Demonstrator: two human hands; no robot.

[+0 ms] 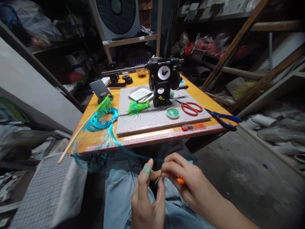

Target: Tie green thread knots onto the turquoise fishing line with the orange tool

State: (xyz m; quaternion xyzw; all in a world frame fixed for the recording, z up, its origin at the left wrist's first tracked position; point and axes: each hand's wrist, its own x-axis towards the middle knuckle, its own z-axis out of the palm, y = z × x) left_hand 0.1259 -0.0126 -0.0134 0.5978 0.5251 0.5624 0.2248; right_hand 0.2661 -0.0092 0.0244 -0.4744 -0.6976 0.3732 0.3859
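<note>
Left hand (146, 203) and right hand (188, 178) meet in front of the grey board (143, 124), fingertips closed together at a green strand (157, 180); the right's curled fingers also grip a partly hidden orange object (180, 181). Turquoise fibres (89, 124) lie left of the board; red-handled scissors (199, 107) and green beads (172, 112) rest on it.

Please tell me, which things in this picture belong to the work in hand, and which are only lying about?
Belong, I judge:
green strand, at the left hand
orange handle, in the right hand
blue coil
scissors
dish of green beads

Probably just lying about:
fan
wooden frame
red bags
</note>
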